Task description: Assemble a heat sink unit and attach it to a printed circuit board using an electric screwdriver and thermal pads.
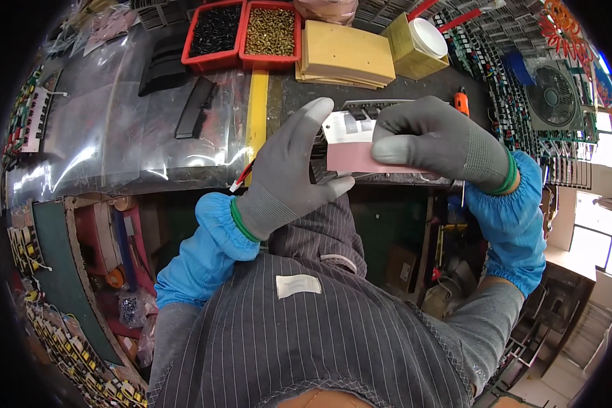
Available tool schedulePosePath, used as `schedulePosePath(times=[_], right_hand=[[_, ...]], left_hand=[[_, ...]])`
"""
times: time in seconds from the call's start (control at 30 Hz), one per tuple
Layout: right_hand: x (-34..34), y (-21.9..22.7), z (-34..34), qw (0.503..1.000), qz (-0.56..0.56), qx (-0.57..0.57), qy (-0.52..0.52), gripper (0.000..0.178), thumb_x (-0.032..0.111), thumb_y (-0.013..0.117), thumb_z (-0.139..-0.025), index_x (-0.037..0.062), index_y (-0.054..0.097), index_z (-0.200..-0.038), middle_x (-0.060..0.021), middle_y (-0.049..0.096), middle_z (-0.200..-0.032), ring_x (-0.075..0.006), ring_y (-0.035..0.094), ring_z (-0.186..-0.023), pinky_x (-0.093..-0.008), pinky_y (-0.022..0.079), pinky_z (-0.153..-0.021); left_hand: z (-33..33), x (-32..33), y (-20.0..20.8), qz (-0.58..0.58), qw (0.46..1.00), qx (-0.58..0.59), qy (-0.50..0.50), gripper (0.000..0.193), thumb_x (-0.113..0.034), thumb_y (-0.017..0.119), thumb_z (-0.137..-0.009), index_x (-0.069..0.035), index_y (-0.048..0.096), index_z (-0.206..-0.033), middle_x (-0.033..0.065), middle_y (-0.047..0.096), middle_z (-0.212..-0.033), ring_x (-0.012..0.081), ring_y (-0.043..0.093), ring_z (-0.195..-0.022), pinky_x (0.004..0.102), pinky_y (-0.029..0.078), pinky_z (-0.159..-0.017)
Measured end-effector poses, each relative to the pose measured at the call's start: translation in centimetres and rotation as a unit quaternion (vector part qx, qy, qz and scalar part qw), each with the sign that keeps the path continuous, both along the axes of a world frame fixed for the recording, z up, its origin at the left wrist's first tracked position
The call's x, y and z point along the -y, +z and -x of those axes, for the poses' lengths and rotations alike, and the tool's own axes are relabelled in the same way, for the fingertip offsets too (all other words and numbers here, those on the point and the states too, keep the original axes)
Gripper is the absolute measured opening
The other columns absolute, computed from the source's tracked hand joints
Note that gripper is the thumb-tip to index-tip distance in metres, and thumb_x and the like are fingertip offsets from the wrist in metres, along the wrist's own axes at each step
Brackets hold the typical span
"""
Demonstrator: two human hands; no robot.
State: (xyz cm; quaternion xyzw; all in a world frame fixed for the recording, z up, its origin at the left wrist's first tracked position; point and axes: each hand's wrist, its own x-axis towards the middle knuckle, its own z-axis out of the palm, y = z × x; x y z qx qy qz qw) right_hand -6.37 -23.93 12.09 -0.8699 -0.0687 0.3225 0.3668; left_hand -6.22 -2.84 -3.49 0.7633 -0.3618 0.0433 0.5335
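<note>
- Pink strip [350,156]: in front of person, above near edge of dark surface [285,95]; R end sits btwn R thumb & fingers, L end free.
- White panel [338,127] w/ cutouts: directly behind/above strip; can't tell if joined.
- R hand [438,139], grey glove: fingers clamped on strip's R end, thumb on near face.
- L hand [285,166], grey glove: thumb & index wide apart; index tip just L of panel, thumb tip just below strip; contact unclear.
- Red/black wire [245,175] w/ white plug: L of L wrist.
- Behind, L to R: red bin of black screws [186,57], red bin of brass-coloured screws [268,62], stack of tan sheets [347,51].
- Orange-handled tool [462,102]: beyond R hand.
</note>
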Motion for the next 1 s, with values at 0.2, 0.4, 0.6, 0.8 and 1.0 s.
schedulePosePath(times=[0.2,0.4,0.6,0.8,1.0], right_hand=[[0.9,-1.4,-0.1,0.997,0.069,-0.029,-0.003,0.045,0.042,0.071,-0.086,-0.0027,0.069,-0.088,-0.0038,0.059,-0.065,-0.0103,0.052,-0.063,-0.0314,0.045,-0.060],[2.3,-2.1,-0.9,0.998,0.055,-0.039,0.021,0.047,0.045,0.074,-0.084,-0.0012,0.069,-0.079,-0.0026,0.053,-0.059,-0.0109,0.049,-0.059,-0.0334,0.042,-0.056],[2.8,-2.0,-1.5,0.994,0.087,-0.037,0.050,0.052,0.050,0.076,-0.082,-0.0007,0.070,-0.076,-0.0022,0.052,-0.058,-0.0119,0.049,-0.056,-0.0339,0.041,-0.053],[2.9,-2.5,-1.2,0.995,0.088,-0.026,0.048,0.052,0.051,0.075,-0.082,0.0002,0.070,-0.075,-0.0023,0.053,-0.057,-0.0120,0.049,-0.055,-0.0341,0.040,-0.052],[2.4,-0.3,-0.3,0.995,0.085,-0.059,-0.016,0.033,0.033,0.075,-0.085,0.0008,0.070,-0.086,-0.0013,0.057,-0.064,-0.0102,0.052,-0.058,-0.0290,0.043,-0.055]], left_hand=[[-0.3,-0.1,-0.6,0.044,0.999,0.006,-0.028,0.091,-0.021,0.089,-0.064,-0.006,0.043,-0.141,0.0213,0.050,-0.138,0.0371,0.055,-0.124,0.0425,0.049,-0.100],[-0.5,0.0,-1.2,0.079,0.995,0.004,-0.054,0.064,-0.025,0.087,-0.066,-0.018,0.061,-0.124,0.0176,0.049,-0.141,0.0394,0.055,-0.122,0.0457,0.049,-0.099],[-0.5,-0.1,-0.9,0.067,0.996,0.004,-0.058,0.050,-0.023,0.086,-0.066,-0.018,0.066,-0.112,0.0170,0.050,-0.141,0.0395,0.055,-0.122,0.0463,0.048,-0.098],[-0.8,-0.3,-0.7,0.028,0.996,0.045,-0.073,0.039,-0.028,0.086,-0.069,-0.009,0.067,-0.098,0.0193,0.047,-0.142,0.0372,0.055,-0.123,0.0437,0.048,-0.099],[-0.8,-0.2,-0.6,0.027,0.996,0.033,-0.084,0.036,-0.028,0.085,-0.070,-0.008,0.070,-0.096,0.0197,0.048,-0.142,0.0383,0.054,-0.125,0.0445,0.048,-0.100]])
